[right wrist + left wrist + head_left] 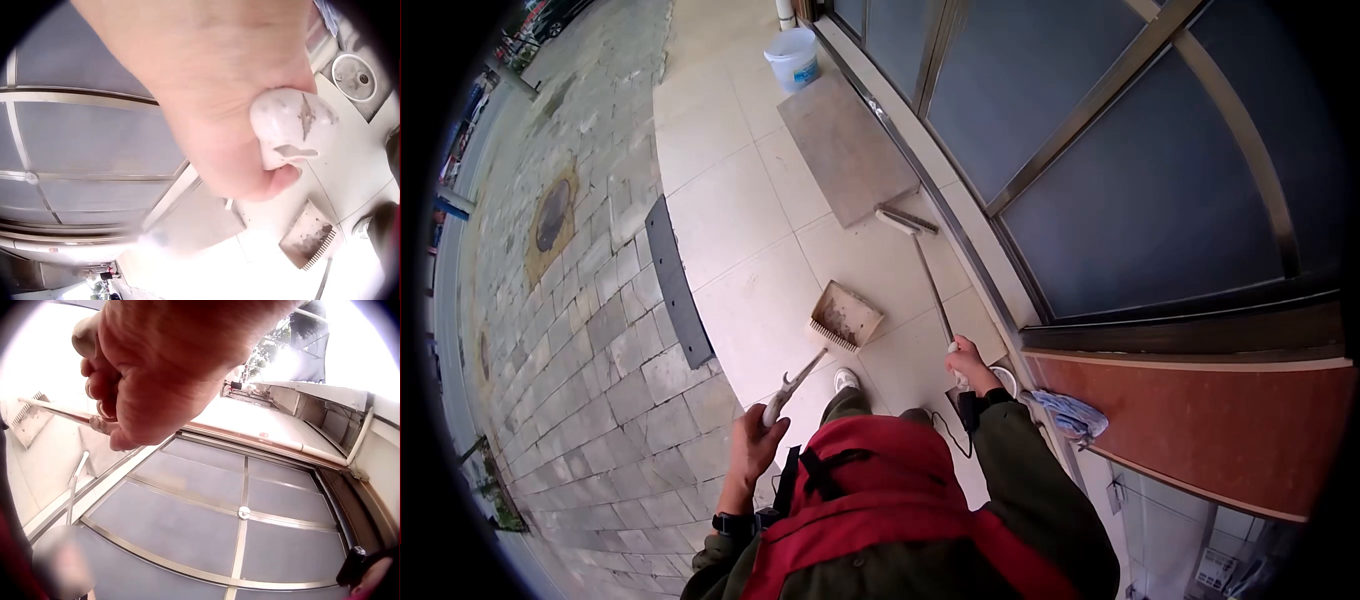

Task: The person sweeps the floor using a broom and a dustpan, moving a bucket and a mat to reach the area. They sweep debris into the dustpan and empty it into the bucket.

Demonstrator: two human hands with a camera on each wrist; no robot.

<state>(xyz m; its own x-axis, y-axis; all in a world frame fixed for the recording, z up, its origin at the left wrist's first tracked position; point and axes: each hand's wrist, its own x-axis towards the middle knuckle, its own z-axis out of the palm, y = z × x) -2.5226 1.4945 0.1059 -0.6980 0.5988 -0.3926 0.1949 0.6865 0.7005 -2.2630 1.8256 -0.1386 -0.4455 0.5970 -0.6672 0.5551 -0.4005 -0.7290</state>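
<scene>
Cream tiles point(745, 290) under dustpan point(846, 315) — grey paving point(615, 325) alongside

The dustpan point(846, 312) is beige, blotched grey-brown; the broom point(931, 273) has a grey pole and white handle end. Cream floor tiles point(725, 210) meet mottled grey paving point(615, 335) on the left. The far bucket point(785, 60) is whitish with a blue label; the cloth point(1070, 415), right, is blue-and-white. The near apron point(870, 485) is red, the sleeves point(1040, 480) dark green.
</scene>
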